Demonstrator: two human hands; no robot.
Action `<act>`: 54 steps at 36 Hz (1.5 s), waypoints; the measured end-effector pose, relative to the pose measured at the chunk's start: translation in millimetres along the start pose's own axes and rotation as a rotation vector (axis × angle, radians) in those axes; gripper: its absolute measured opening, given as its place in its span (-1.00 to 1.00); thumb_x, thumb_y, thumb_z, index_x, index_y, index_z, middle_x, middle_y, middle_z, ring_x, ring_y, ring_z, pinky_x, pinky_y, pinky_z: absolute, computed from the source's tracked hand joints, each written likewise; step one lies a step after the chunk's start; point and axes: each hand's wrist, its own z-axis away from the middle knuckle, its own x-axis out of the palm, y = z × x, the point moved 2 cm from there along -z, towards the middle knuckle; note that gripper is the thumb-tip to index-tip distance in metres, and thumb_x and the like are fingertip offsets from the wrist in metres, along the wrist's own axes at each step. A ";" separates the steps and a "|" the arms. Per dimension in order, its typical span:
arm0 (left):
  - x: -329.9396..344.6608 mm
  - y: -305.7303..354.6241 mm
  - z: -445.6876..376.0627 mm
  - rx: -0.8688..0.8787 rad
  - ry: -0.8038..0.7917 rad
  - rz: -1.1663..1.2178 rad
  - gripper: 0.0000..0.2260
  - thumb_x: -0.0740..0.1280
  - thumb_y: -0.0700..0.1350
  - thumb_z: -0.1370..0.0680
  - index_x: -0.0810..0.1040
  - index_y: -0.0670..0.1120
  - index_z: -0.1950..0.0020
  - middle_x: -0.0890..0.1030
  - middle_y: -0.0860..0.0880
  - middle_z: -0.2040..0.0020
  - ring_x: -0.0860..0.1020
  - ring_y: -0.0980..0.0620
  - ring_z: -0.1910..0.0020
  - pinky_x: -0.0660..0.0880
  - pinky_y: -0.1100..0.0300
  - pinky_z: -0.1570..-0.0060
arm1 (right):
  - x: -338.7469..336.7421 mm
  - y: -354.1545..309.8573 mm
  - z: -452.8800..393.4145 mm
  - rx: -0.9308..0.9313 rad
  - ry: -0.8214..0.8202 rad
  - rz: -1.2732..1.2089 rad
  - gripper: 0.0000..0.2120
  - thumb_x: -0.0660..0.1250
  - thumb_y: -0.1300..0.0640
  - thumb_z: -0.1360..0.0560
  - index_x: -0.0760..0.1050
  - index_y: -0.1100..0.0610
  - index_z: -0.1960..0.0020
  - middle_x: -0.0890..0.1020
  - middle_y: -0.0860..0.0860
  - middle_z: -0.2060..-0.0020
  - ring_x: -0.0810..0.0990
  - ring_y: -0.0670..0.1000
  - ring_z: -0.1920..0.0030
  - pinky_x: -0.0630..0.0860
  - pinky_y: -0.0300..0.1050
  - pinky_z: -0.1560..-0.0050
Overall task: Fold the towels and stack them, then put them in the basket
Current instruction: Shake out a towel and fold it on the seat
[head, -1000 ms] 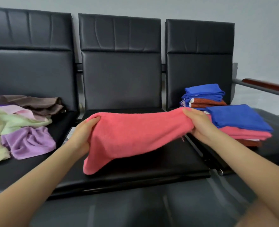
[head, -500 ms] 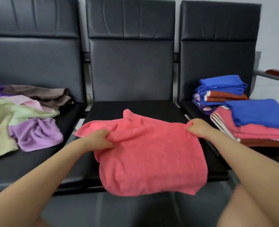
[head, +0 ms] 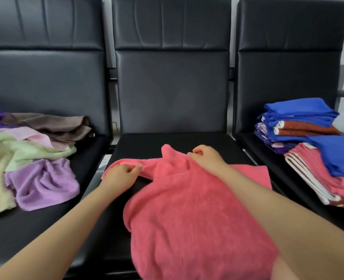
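On the middle seat (head: 187,142), both hands pinch the pink towel's (head: 197,209) far edge, left hand (head: 119,175) at 9 o'clock, right hand (head: 206,156) at 12, spreading it flat; folding probably comes next.

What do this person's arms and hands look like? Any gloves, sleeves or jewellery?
Both arms are bare right down to the picture's lower edge: no sleeves show. The left hand and right hand wear no gloves, and no rings, watch or bracelet are visible.
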 end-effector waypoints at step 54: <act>2.4 37.8 -18.3 0.093 0.158 -0.065 -0.60 0.22 0.11 -0.56 0.54 -0.14 0.31 0.56 -0.03 0.37 0.57 -0.06 0.24 0.47 0.11 0.26 | -53.3 74.5 1.9 0.266 0.146 0.038 -0.67 0.20 0.06 -0.59 0.36 0.10 0.34 0.47 0.01 0.29 0.47 0.09 0.15 0.27 -0.10 0.27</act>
